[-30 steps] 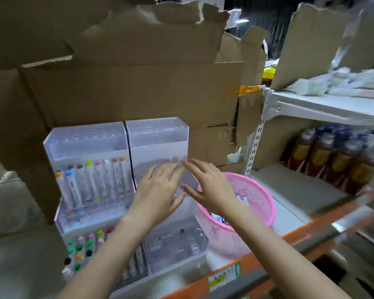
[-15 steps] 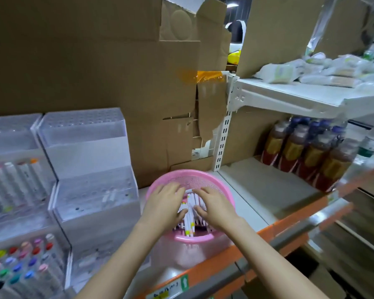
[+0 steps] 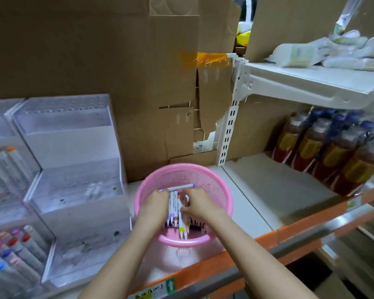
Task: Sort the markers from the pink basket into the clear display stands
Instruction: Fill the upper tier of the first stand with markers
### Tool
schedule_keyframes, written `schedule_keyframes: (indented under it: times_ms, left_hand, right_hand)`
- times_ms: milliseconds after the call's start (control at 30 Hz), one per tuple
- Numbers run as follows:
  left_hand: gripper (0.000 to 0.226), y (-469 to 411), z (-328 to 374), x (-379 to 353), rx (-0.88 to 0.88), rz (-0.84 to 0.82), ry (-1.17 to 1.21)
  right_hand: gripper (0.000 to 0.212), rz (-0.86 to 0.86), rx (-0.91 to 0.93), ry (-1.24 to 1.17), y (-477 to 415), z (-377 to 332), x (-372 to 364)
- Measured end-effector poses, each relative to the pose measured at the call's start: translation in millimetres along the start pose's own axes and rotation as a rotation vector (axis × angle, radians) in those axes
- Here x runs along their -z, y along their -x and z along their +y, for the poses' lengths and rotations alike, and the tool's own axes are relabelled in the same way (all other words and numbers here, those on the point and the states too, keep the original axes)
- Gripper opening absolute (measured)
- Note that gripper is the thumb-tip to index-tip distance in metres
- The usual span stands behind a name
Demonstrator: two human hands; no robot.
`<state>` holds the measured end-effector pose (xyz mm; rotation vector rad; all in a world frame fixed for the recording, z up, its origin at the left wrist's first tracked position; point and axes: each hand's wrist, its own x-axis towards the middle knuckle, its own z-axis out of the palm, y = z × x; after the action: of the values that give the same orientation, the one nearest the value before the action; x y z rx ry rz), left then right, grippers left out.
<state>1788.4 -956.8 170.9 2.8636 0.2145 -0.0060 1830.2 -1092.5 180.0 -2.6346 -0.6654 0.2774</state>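
Both hands work inside the pink basket (image 3: 216, 190) on the shelf (image 3: 246, 214). The right hand (image 3: 195, 205) pinches at the white markers (image 3: 173, 206); the left hand (image 3: 154, 203) curls against the bundle's other side, though whether it truly grips is unclear. The markers lie lengthwise between the hands, tips towards the person, with a crosswise marker (image 3: 177, 187) behind them. The clear display stands (image 3: 73, 175) wait to the left, nearer the left hand.
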Motion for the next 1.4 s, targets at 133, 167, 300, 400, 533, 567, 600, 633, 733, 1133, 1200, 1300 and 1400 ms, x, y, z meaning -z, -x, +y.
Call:
schedule_keyframes:
  times_ms: [133,167,300,400,533,567,600,633,733,1133,1200,1300,1400]
  left_hand:
    - [0.019,-0.9,0.4,1.0,0.013,0.021,0.035]
    - [0.018,-1.4,-0.3,1.7,0.037,0.01,0.056]
    - [0.014,-2.2,-1.5,3.4,0.089,-0.014,0.092]
    - [0.017,-2.6,0.1,5.8,0.113,-0.007,0.139]
    - [0.02,-7.0,0.5,6.9,0.154,-0.033,0.165]
    - [0.02,-7.8,0.5,6.8,0.16,-0.037,0.174]
    - [0.019,-8.4,0.1,6.3,0.163,-0.038,0.186]
    - [0.019,-8.6,-0.1,6.4,0.167,-0.036,0.203]
    - [0.022,-9.1,-0.7,8.3,0.163,-0.039,0.247]
    - [0.046,-2.0,-2.0,10.9,0.024,0.184,0.542]
    - [0.043,3.7,-2.8,13.8,-0.013,0.235,0.613]
    - [0.04,10.0,-2.5,23.2,-0.075,0.33,0.681]
    - [0.043,16.5,1.7,36.7,-0.143,0.376,0.714]
  right_hand:
    - [0.028,0.039,-0.02,-0.062,-1.2,4.0,-1.6]
    - [0.029,0.044,-0.025,-0.081,-1.5,4.5,-1.6]
    - [0.029,0.044,-0.046,-0.122,-2.2,6.3,-1.5]
    - [0.029,0.04,-0.06,-0.142,-1.8,5.7,-0.8]
    - [0.029,0.036,-0.07,-0.163,-0.3,6.5,0.9]
    - [0.03,0.033,-0.071,-0.169,-0.1,7.2,1.1]
    - [0.03,0.031,-0.073,-0.173,-0.5,7.8,1.1]
    - [0.031,0.026,-0.077,-0.176,-1.1,8.3,1.1]
    - [0.033,0.004,-0.086,-0.179,-2.9,8.2,2.2]
    - [0.052,0.04,-0.027,-0.284,-0.8,4.4,3.1]
    - [0.058,0.07,0.001,-0.348,1.6,-1.1,5.5]
    - [0.055,0.17,0.074,-0.376,7.1,-9.5,12.0]
    - [0.055,0.263,0.158,-0.442,15.3,-21.6,18.8]
